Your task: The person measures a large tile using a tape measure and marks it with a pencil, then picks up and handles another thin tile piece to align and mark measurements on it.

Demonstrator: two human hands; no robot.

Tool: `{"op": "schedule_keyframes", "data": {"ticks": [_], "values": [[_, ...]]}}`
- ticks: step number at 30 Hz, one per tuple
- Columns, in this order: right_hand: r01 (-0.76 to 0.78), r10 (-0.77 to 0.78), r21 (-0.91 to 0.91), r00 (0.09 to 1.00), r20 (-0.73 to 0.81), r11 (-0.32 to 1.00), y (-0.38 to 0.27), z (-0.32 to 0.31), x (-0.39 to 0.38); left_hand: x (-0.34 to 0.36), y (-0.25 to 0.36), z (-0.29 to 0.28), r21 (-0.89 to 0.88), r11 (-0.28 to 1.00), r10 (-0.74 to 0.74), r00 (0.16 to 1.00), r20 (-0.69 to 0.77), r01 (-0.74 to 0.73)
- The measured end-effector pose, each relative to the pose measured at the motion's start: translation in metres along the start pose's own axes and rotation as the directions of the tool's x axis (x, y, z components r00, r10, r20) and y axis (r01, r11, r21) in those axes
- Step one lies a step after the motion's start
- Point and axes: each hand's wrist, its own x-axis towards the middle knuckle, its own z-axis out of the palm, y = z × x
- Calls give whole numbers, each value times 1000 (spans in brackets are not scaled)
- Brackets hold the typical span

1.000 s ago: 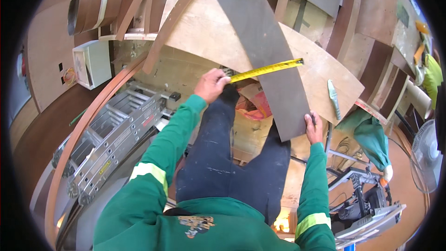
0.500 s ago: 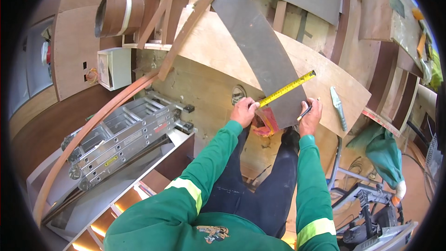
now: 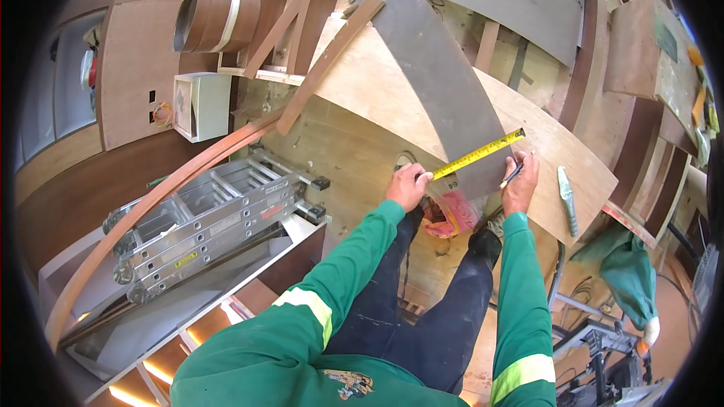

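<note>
A long grey curved panel [image 3: 445,68] lies across a pale plywood board [image 3: 362,68]. Over the panel's near end stretches the yellow blade of a tape measure [image 3: 475,157], slanting up to the right past the panel's edge. My left hand [image 3: 408,185] pinches the blade at its near-left end; the tape's case cannot be seen. My right hand [image 3: 521,185] is closed on a dark pencil [image 3: 513,173], close by the panel's right edge and just below the tape. Right of that hand, a tool with a pale blade and dark green handle [image 3: 567,200] rests on the plywood.
A folded aluminium ladder [image 3: 211,218] lies at left, beside a long bent brown strip [image 3: 151,215]. A brown wood strip [image 3: 332,60] crosses the plywood's far left. Red-pink packaging [image 3: 456,215] sits below the panel's end. Green cloth [image 3: 630,275] and a metal-framed machine [image 3: 596,347] are at right.
The whole view has shifted, moving the scene right and slightly down. My right hand with the pencil has come up closer to the tape. My left hand still pinches the blade.
</note>
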Motion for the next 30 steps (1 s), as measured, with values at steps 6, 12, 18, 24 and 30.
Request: {"op": "schedule_keyframes", "data": {"ticks": [6, 12, 18, 24, 30], "values": [[-27, 29, 53, 999, -36, 998, -5, -7, -4, 6, -10, -7, 22, 1000, -3, 1000, -14, 3], [-75, 64, -64, 986, -157, 995, 20, -33, -37, 2, -6, 16, 31, 999, 4, 995, 104, -7], [-189, 183, -89, 980, -80, 978, 9, -43, -93, 2, -35, 1, 97, 995, -16, 995, 98, 7], [-272, 279, -175, 960, 16, 946, 17, -52, -75, 5, -17, -3, 145, 989, -26, 980, 195, -2], [-153, 153, 8, 988, 33, 988, 14, -35, -15, -12, -35, -8, 140, 990, -68, 970, 232, 36]]}}
